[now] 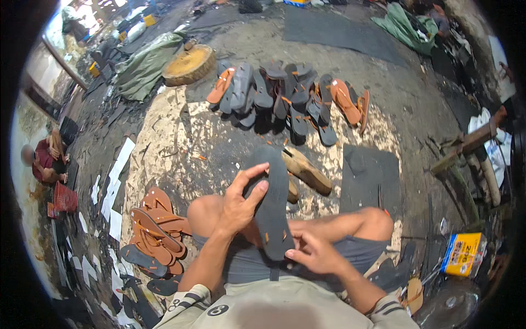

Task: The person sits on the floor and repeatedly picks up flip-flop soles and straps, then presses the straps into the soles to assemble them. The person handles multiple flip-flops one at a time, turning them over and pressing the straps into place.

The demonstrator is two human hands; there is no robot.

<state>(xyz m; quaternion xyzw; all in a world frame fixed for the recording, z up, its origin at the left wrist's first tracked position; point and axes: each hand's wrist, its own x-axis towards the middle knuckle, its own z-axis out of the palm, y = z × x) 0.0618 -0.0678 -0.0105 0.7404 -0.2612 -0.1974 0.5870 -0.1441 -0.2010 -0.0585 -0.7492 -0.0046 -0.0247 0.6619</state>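
Nearest the camera, the right hand (313, 253) pinches the near end of a dark rubber sandal sole (272, 203), its fingers (293, 254) clenched against the sole's lower edge where small orange strap ends poke through. The left hand (241, 202) grasps the sole higher up along its left side, thumb laid across the dark face. The sole stands tilted, its far end pointing away, above the person's crossed knees. Just left of the left knee lies a stack of brown strapped sandals (156, 230) on the floor, with white paper scraps (114, 192) beside them. Beyond the sole a tan wooden shoe form (307, 171) rests on the ground. Farther off, a row of dark and orange sandals (285, 96) is spread out, and a round wooden block (189, 64) sits to its left.
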